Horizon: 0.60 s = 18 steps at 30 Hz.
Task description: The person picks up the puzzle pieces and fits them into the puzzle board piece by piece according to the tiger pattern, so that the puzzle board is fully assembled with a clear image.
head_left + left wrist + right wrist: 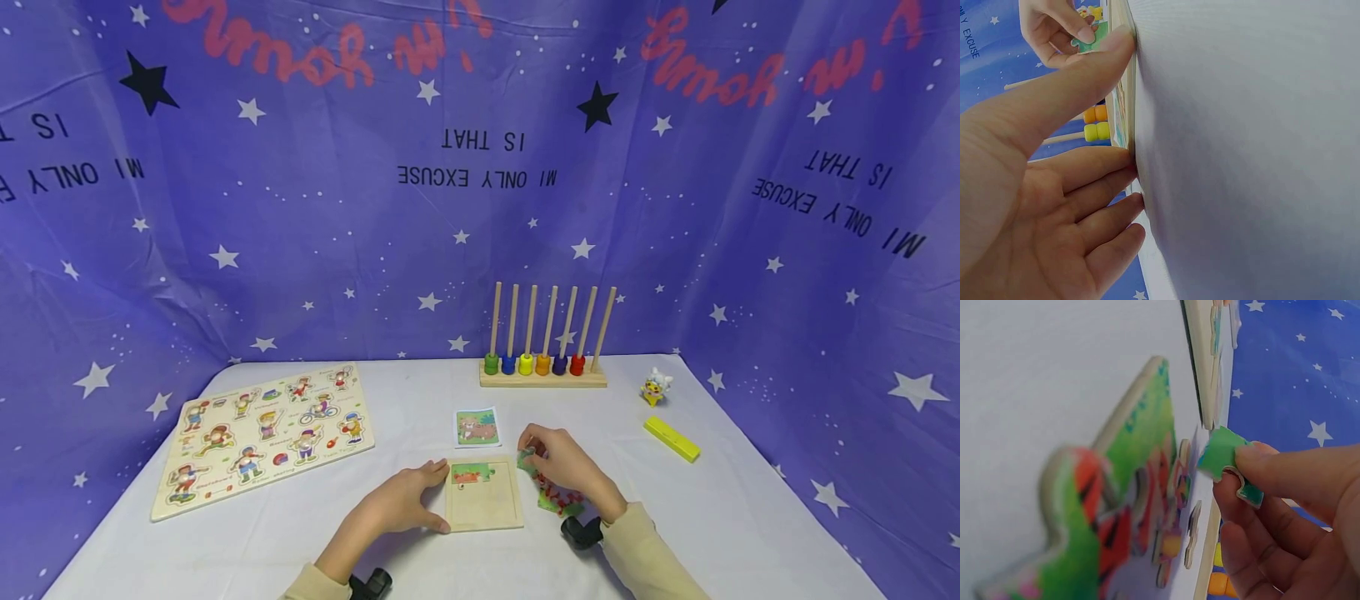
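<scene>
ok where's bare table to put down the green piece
Bare white table lies right of the right hand, below the yellow block, and between the sports peg board and wooden puzzle tray. Crowded: loose pieces beside the tray.

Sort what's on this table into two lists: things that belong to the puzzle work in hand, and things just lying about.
In use:
small puzzle tray, steadied by the left hand
green puzzle piece, pinched by the right hand
loose puzzle pieces beside the tray
picture card

Lying about:
peg puzzle board
bead rack
yellow block
small toy figure
</scene>
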Available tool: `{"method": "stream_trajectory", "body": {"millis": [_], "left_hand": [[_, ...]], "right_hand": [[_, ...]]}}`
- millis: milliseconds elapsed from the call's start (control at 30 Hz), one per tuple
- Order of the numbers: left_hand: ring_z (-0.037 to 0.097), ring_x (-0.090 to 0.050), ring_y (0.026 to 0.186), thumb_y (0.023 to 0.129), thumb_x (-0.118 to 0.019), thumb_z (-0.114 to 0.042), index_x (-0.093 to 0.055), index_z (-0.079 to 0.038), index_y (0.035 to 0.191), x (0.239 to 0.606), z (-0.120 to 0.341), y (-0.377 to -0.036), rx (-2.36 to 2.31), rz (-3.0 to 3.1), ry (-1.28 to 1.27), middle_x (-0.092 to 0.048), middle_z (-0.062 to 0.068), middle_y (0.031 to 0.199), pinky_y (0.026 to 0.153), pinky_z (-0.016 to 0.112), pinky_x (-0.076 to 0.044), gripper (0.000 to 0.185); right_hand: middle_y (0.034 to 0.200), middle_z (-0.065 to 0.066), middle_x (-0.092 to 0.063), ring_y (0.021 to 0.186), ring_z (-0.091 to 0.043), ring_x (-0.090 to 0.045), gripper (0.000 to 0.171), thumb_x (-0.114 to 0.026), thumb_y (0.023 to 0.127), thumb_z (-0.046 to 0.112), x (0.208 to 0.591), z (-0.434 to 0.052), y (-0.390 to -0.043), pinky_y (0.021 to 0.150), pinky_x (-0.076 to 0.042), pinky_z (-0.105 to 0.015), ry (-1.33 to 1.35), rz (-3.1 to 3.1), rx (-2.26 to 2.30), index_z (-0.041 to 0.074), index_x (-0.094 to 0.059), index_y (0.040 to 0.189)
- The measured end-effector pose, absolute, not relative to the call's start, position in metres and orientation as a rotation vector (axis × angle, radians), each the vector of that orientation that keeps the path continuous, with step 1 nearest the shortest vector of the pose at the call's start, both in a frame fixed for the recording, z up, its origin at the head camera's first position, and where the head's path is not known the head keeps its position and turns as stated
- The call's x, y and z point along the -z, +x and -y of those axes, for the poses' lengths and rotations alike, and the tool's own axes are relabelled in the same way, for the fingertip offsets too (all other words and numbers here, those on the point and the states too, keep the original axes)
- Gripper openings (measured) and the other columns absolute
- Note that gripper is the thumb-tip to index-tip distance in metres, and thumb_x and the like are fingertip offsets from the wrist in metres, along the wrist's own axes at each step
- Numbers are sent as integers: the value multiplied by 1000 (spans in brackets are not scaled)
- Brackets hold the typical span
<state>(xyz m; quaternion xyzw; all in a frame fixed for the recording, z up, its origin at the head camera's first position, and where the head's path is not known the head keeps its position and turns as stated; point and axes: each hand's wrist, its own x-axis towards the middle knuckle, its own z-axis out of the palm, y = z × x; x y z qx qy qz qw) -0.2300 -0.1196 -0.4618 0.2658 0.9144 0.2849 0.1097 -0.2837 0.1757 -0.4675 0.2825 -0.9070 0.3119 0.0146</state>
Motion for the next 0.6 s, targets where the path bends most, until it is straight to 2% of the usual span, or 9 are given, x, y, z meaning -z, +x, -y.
{"method": "stream_trajectory", "body": {"millis": [200, 300, 500, 600], "left_hand": [[42, -35, 135, 69, -84, -35, -47, 6, 138, 461, 119, -229, -838, -2691, 783, -41, 19, 147, 110, 55, -30, 88], [42, -35, 135, 69, -84, -35, -47, 6, 137, 461, 120, -228, -843, -2691, 785, -41, 19, 147, 110, 55, -29, 88], [43, -35, 135, 68, -84, -35, -47, 7, 137, 460, 120, -228, -855, -2693, 796, -41, 21, 146, 110, 56, -29, 89], [43, -35, 134, 68, -84, -34, -47, 8, 137, 460, 120, -228, -859, -2693, 799, -41, 21, 146, 109, 56, -29, 89]], "right_hand": [[100, -4, -67, 81, -12, -58, 23, -62, 89, -3, 466, -175, -283, 72, -53, -30, 861, 2813, -951, 5, -70, 108], [98, -2, -67, 82, -11, -58, 20, -62, 89, -3, 465, -174, -283, 72, -53, -31, 870, 2795, -954, 6, -72, 103], [92, -2, -67, 72, -9, -53, 17, -62, 88, -5, 465, -171, -283, 65, -50, -25, 860, 2782, -976, 6, -66, 101], [91, -3, -67, 75, -10, -57, 17, -61, 88, -6, 465, -169, -282, 66, -52, -25, 838, 2776, -983, 7, -63, 100]]}}
